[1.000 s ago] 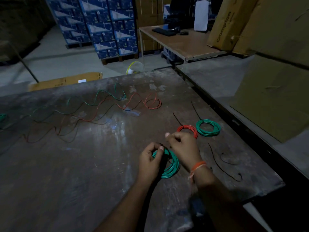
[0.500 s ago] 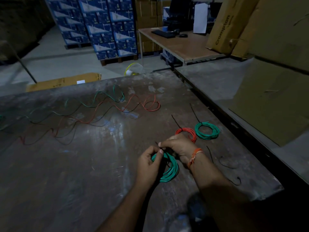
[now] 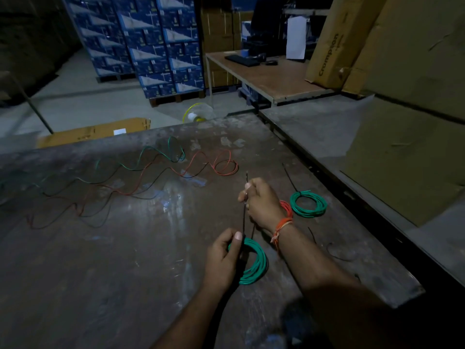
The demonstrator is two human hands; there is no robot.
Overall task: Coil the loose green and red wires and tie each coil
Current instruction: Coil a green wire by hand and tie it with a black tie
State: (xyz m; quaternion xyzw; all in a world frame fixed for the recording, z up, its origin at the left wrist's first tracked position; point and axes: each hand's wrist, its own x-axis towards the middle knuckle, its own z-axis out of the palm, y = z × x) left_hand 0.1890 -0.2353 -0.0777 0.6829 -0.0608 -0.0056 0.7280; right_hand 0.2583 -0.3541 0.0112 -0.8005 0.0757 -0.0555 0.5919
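My left hand grips a green wire coil just above the dark worktable. A thin black tie runs up from the coil to my right hand, which pinches it taut well above the coil. To the right lie a tied green coil and a tied red coil, the red one partly hidden by my right wrist. Loose green, red and black wires sprawl across the far half of the table.
Spare black ties lie near the table's right edge. A lower grey bench adjoins on the right, with large cardboard boxes on it. Behind are stacked blue cartons, a desk with a keyboard, and a flat carton on the floor.
My right hand has drawn away from the coil, up and toward the far side, pulling the black tie straight. My left hand keeps its hold on the green coil.
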